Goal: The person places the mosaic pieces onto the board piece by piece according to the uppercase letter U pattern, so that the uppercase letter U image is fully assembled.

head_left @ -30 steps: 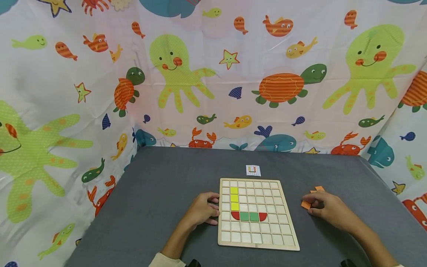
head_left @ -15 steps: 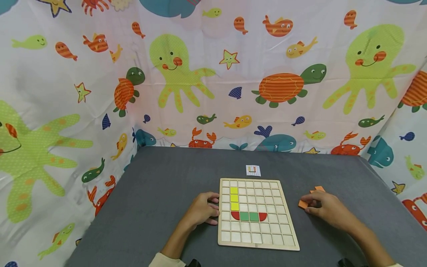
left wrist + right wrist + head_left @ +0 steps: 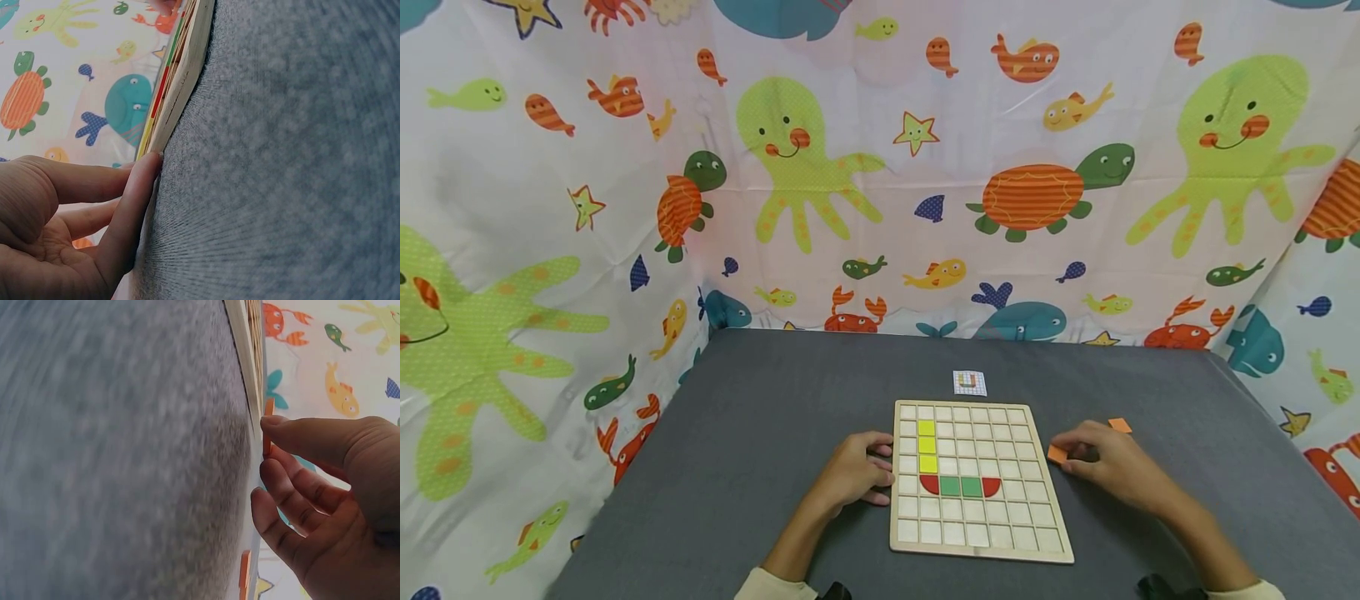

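A wooden grid board (image 3: 981, 550) lies flat on the grey table. Set in its cells are a column of yellow square tiles (image 3: 927, 445), two green square tiles (image 3: 960, 487) and a red quarter-round tile (image 3: 991, 487) at either end of the green pair. The fingertips of my left hand (image 3: 853, 473) rest against the board's left edge; the left wrist view has them touching its side. Just right of the board, my right hand (image 3: 1116, 462) pinches an orange tile (image 3: 269, 428) between thumb and finger, the tile nearly upright in the right wrist view.
Behind my right hand lies another orange tile (image 3: 1120, 425); the hand may cover more. A small card (image 3: 969, 383) with a coloured grid pattern lies beyond the board. Past the table's far edge hangs a printed sea-animal curtain (image 3: 880, 200).
My right hand has moved left with the orange tile, away from the other orange tile and close to the board's right edge. My left hand and the board stay put.
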A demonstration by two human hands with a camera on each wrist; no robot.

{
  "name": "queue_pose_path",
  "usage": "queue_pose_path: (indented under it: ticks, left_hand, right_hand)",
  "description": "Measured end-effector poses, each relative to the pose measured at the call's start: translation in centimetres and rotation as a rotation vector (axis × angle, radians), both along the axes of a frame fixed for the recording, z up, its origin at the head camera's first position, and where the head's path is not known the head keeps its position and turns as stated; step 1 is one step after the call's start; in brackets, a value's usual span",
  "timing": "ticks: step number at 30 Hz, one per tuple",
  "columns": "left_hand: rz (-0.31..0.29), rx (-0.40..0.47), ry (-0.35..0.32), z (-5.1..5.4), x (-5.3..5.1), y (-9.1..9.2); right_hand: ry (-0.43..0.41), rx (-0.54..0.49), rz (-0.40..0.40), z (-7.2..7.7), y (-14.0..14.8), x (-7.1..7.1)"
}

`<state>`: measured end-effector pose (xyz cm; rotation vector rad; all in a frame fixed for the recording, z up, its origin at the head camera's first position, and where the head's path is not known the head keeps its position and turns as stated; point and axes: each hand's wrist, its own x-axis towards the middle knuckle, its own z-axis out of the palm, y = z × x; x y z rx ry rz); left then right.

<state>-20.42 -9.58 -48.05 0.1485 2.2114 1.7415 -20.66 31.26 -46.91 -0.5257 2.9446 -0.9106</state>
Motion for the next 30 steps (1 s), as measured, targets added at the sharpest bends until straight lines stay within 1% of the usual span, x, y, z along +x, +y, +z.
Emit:
queue_pose_path:
  ticks: [5,9,12,15,17,24,30]
  left_hand:
    - [-0.003,0.007,0.003,0.1,0.0,0.0]
    - [-0.002,0.009,0.003,0.0,0.0,0.0]
    - [0.0,0.008,0.004,0.1,0.1,0.0]
    - [0.001,0.006,0.005,0.1,0.1,-0.1]
    - [0.0,0.006,0.006,0.1,0.0,-0.1]
    - [0.0,-0.004,0.004,-0.1,-0.1,0.0]
    - [-0.002,0.0,0.009,0.0,-0.1,0.1]
  right_hand:
    - [-0.008,-0.026,0.024,0.1,-1.0,-0.1]
    - [0.021,-0.053,0.06,0.1,-1.8,-0.3]
    - [0.008,-0.077,0.082,0.2,-2.5,-0.5]
    - [-0.023,-0.084,0.085,0.3,-3.4,-0.6]
    - [-0.03,-0.086,0.093,0.3,-3.9,-0.6]
    - [-0.021,-0.125,0.171,0.1,-5.3,-0.7]
    - [-0.035,-0.117,0.186,0.1,-6.3,-0.8]
